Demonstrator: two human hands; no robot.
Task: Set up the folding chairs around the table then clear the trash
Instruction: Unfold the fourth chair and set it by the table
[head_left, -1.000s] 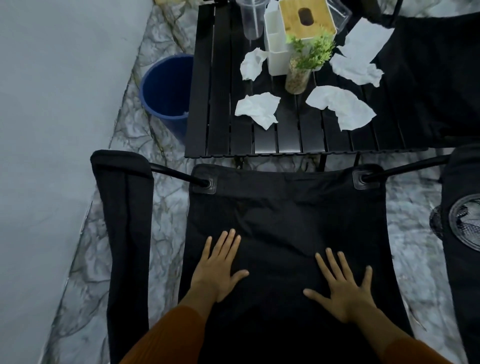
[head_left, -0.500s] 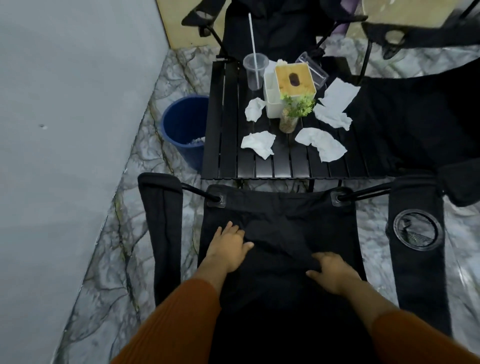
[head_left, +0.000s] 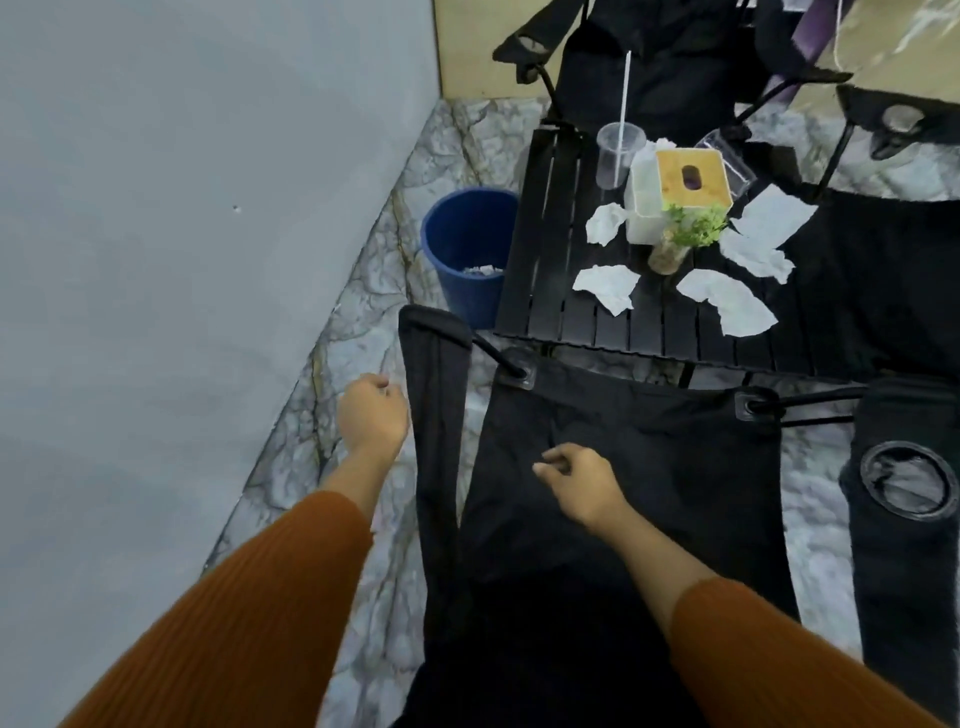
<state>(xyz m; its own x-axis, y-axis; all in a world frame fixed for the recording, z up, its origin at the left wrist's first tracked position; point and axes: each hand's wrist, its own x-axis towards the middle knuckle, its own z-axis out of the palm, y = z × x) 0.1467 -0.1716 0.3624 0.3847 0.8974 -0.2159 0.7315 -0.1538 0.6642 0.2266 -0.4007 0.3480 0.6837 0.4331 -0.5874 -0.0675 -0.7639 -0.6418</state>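
Observation:
A black folding chair (head_left: 639, 467) stands unfolded right below me, facing the black slatted table (head_left: 550, 249). My left hand (head_left: 371, 413) hovers left of the chair's left armrest (head_left: 434, 415), fingers curled, holding nothing. My right hand (head_left: 576, 480) hangs over the seat fabric with fingers loosely curled and nothing in it. Several crumpled white tissues (head_left: 605, 286) lie on the table. A blue trash bin (head_left: 467, 249) stands on the floor left of the table.
On the table are a wooden-topped tissue box (head_left: 688, 179), a small green plant (head_left: 685, 236) and a clear cup with a straw (head_left: 618, 153). More black chairs stand at the far side (head_left: 649, 67) and right side (head_left: 883, 270). A grey wall (head_left: 182, 234) runs close on the left.
Both hands lifted off the seat fabric. The left hand moved out past the left armrest, the right hand curled above the seat. My view pulled back and up.

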